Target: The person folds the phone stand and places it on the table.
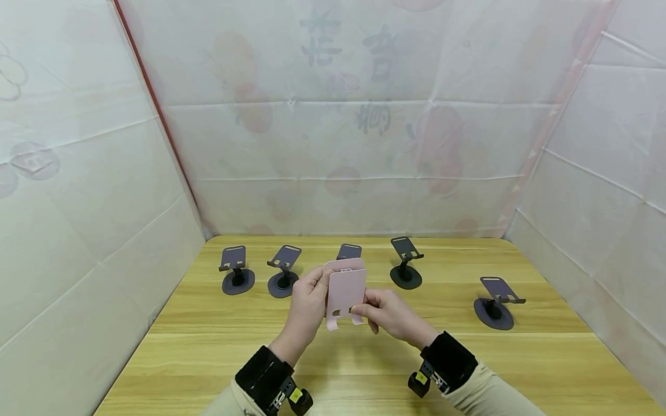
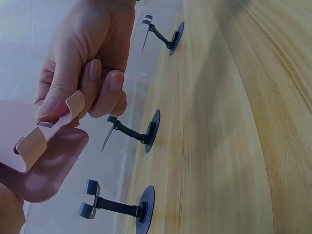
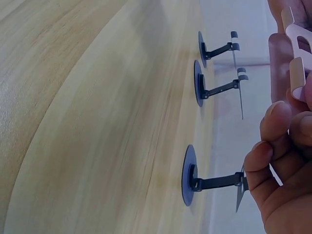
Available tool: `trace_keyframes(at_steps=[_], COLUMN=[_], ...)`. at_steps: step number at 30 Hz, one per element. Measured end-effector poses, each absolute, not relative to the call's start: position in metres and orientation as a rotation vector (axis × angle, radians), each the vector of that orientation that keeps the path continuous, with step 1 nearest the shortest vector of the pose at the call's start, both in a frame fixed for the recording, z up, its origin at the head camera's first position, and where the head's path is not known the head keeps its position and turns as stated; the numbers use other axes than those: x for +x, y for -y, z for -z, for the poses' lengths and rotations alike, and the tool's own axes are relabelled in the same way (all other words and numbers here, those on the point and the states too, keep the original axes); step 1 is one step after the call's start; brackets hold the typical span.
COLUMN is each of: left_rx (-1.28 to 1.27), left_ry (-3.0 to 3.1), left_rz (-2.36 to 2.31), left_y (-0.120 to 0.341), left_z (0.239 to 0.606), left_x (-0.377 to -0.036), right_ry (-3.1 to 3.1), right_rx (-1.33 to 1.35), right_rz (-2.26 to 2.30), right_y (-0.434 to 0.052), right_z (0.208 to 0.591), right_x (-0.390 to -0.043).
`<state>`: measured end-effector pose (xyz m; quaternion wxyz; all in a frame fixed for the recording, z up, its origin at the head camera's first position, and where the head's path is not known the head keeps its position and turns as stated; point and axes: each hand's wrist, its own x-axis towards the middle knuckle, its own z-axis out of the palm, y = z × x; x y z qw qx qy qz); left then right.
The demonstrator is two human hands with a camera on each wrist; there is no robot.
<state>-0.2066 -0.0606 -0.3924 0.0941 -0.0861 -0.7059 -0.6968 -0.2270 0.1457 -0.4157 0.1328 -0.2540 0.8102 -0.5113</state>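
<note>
A pink folding phone stand (image 1: 346, 292) is held up over the table, its slotted front plate and two curled lips facing me and a second pink plate behind. My left hand (image 1: 308, 303) grips it by the left side, thumb along the edge. From the right, my right hand (image 1: 394, 316) pinches the lower corner of the front plate near a lip. In the left wrist view the right thumb (image 2: 53, 100) presses by the cutout between the lips (image 2: 34, 146). The right wrist view catches part of the pink stand (image 3: 280, 68) above curled right-hand fingers (image 3: 275, 122).
Several dark phone stands stand on round bases across the wooden table (image 1: 218, 352): two at left (image 1: 237, 281) (image 1: 283, 283), one partly hidden behind the pink stand (image 1: 349, 251), one right of centre (image 1: 406, 276), one far right (image 1: 494, 314). Pale printed sheets (image 1: 333, 144) enclose the table's back and sides.
</note>
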Motion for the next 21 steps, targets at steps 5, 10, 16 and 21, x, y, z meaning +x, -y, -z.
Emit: trace_keyframes(at_steps=[5, 10, 16, 21], left_rx=[-0.228, -0.188, -0.158, -0.168], left_ry=[2.107, 2.120, 2.150, 2.190], left_rz=[2.088, 2.122, 2.170, 2.178], left_y=[0.063, 0.064, 0.065, 0.064], left_z=[0.393, 0.395, 0.397, 0.400], left_x=[-0.208, -0.211, -0.213, -0.215], right_ry=[-2.347, -2.348, -2.299, -2.230], right_rx=[-0.689, -0.637, -0.594, -0.575], right_rz=[1.483, 1.471, 1.511, 1.629], right_y=[-0.145, -0.144, -0.143, -0.143], right_z=[0.415, 0.412, 0.406, 0.404], right_x=[-0.226, -0.224, -0.222, -0.224])
